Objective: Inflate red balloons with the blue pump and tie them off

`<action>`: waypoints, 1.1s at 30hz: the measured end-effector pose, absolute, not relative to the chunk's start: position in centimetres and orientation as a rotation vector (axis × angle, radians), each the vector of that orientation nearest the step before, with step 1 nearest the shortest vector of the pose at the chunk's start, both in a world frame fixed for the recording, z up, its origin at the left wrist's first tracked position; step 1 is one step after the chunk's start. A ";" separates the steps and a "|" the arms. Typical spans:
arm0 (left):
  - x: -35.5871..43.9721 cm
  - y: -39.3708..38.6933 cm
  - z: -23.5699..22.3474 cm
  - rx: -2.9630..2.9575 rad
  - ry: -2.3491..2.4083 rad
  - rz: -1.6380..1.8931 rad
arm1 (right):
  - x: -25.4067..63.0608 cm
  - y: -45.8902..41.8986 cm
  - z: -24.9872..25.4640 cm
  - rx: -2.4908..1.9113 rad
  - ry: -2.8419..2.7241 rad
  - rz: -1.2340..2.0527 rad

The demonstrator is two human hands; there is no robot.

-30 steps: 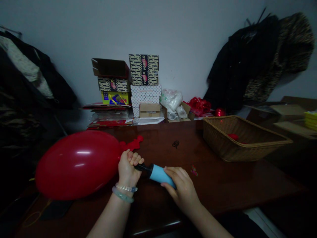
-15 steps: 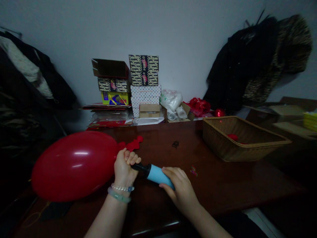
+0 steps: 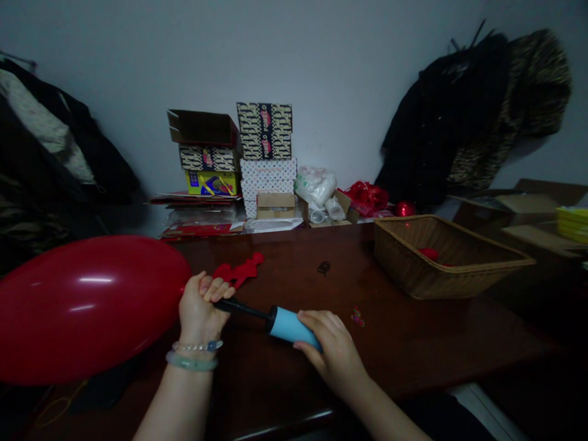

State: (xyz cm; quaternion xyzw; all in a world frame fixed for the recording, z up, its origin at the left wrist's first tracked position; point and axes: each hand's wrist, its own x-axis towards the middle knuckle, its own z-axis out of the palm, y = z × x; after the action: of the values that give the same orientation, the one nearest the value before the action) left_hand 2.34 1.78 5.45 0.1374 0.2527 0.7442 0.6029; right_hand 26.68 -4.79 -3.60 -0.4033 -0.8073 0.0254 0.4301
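Observation:
A big inflated red balloon (image 3: 87, 306) lies at the left over the dark wooden table (image 3: 413, 343). My left hand (image 3: 199, 306) is closed in a fist round the balloon's neck and the black nozzle end of a hand pump. My right hand (image 3: 328, 349) is wrapped round the pump's light blue barrel (image 3: 287, 324). The thin black rod (image 3: 243, 309) between the two hands is drawn out. Two bracelets sit on my left wrist.
Flat red balloons (image 3: 241, 269) lie just behind my left hand. A wicker basket (image 3: 459, 272) holds a red piece at the right. Stacked patterned boxes (image 3: 266, 159), bags and red ribbon stand by the wall. Coats hang at both sides. A small black band (image 3: 324, 267) lies mid-table.
My left hand has moved left with the balloon, pulling the black rod out of the blue barrel. The balloon has shifted left and looks larger.

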 end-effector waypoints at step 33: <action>6.1 1.3 3.9 0.275 0.577 1.636 | 25.2 -4.8 -3.1 -0.966 -1.935 -0.005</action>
State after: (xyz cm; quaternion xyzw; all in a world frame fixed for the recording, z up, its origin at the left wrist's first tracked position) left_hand 6.14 1.30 3.94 0.1204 0.2527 0.7170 0.6385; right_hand 25.25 -4.79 -3.10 -0.3941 -0.7896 -0.0019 0.4703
